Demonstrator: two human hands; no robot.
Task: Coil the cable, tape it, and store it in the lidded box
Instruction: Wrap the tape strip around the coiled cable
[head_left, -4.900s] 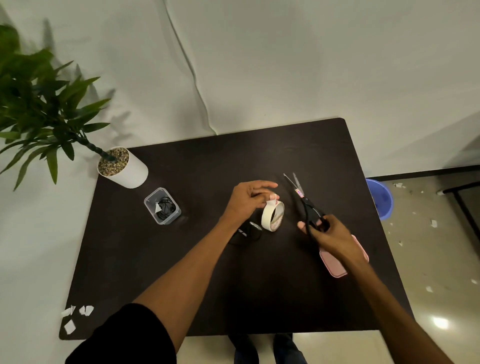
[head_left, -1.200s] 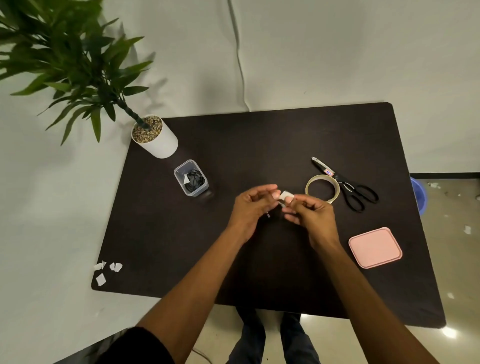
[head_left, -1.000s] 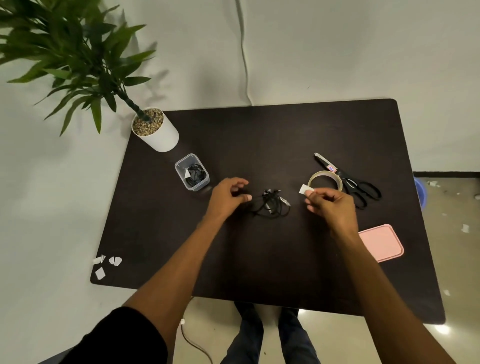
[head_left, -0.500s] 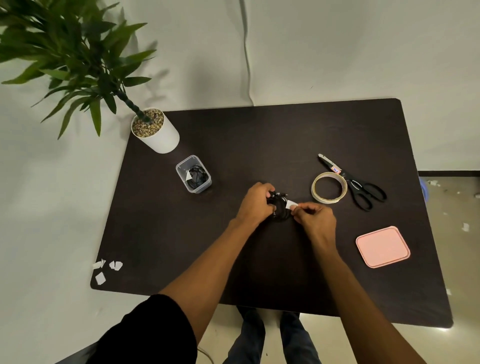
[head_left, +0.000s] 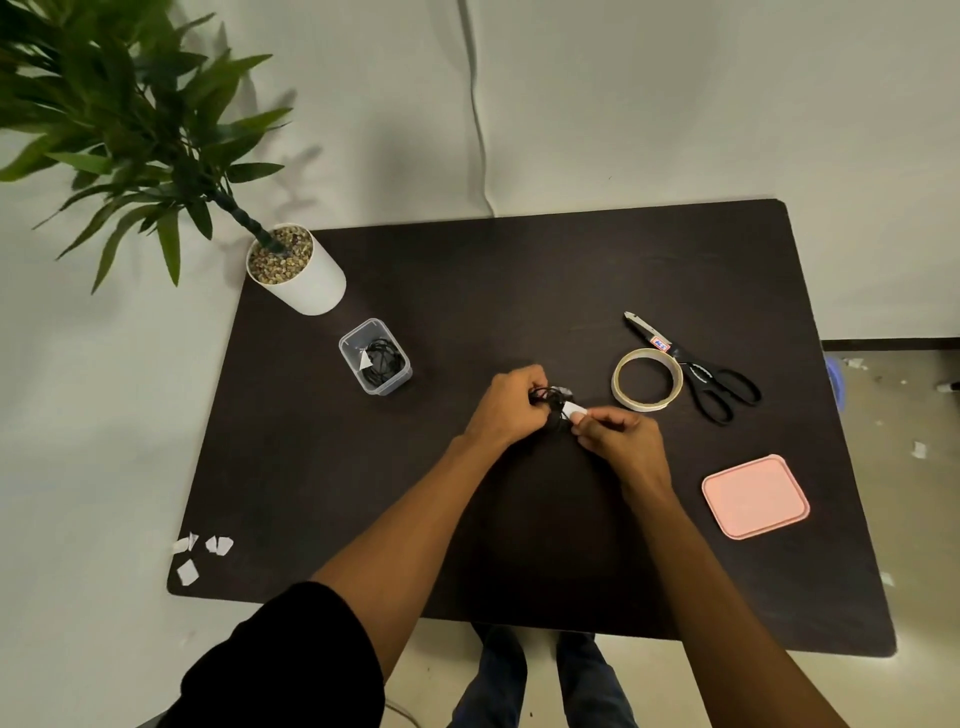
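Black thin cable (head_left: 549, 399), bunched in a small coil, sits at the middle of the dark brown worktop (head_left: 519, 291), clamped in the curled left hand (head_left: 511, 402). The right hand (head_left: 621, 434) meets it from 4 o'clock, fingertips pinched on a small white piece of tape (head_left: 571, 409) touching the coil. Both forearms reach in from 6 o'clock. At 10 o'clock stands the clear plastic box (head_left: 375, 356), open; its pink square lid (head_left: 756, 496) lies at 4 o'clock.
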